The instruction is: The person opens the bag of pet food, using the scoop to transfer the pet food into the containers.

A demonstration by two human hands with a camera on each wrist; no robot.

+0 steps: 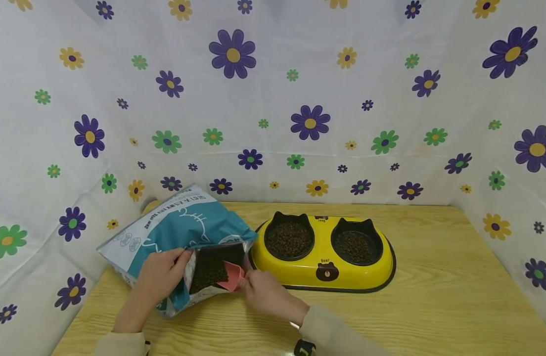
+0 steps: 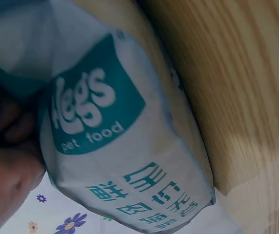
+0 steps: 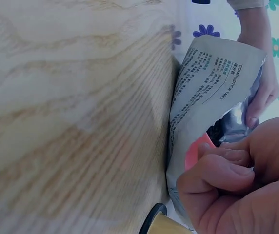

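Note:
A blue and white pet food bag (image 1: 179, 222) lies tilted on the table, its mouth facing the front right and dark kibble (image 1: 206, 274) showing inside. My left hand (image 1: 159, 274) grips the upper left edge of the mouth and holds it apart. In my right hand (image 1: 266, 294) is the handle of a pink scoop (image 1: 232, 277), whose blade sits within the bag's mouth against the kibble. In the right wrist view, the fingers (image 3: 222, 170) curl round the handle and hide most of the scoop. Lettering on the bag's side (image 2: 95, 107) fills the left wrist view.
Right of the bag stands a yellow double feeder (image 1: 291, 272) with two black cat-eared bowls. Kibble lies in the left bowl (image 1: 290, 237) and, in a smaller heap, in the right bowl (image 1: 356, 244). Flowered cloth (image 1: 264, 99) walls the wooden table (image 1: 433, 296) at the back and sides.

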